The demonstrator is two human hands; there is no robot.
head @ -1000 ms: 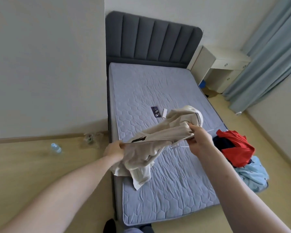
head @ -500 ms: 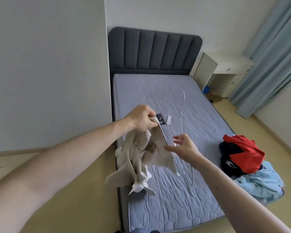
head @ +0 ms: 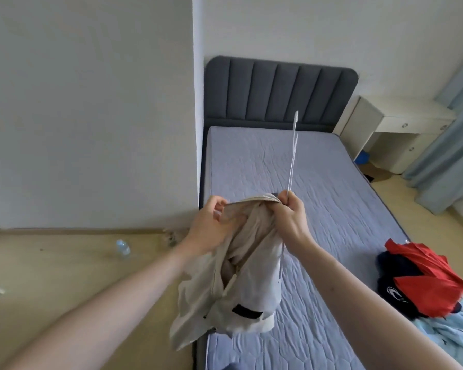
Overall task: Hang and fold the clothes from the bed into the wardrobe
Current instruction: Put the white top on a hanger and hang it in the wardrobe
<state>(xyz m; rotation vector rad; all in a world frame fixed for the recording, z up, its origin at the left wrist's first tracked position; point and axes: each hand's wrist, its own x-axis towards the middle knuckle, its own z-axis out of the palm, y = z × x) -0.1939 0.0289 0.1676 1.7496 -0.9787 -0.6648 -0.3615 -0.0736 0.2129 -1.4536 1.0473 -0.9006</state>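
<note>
A beige garment [head: 241,287] with a black patch hangs in the air over the near left corner of the bed [head: 318,198]. My left hand [head: 211,225] grips its top edge on the left. My right hand [head: 292,217] grips the garment's right top edge together with a thin white hanger [head: 292,153], which stands up on edge above my fist; its lower part runs down beside the cloth. A pile of clothes lies on the bed's right edge: a red piece [head: 428,276], a dark navy piece [head: 396,287] and a light blue piece [head: 449,335].
A dark grey headboard [head: 278,92] stands at the far end. A white bedside desk [head: 396,129] and blue-grey curtains [head: 449,145] are at the right. A water bottle [head: 123,247] lies on the wooden floor at the left, below a white wall.
My right hand has closed on the hanger and the garment's edge, and the hanger now stands upright. My left hand moved lower, and both hands hold the garment's top stretched between them.
</note>
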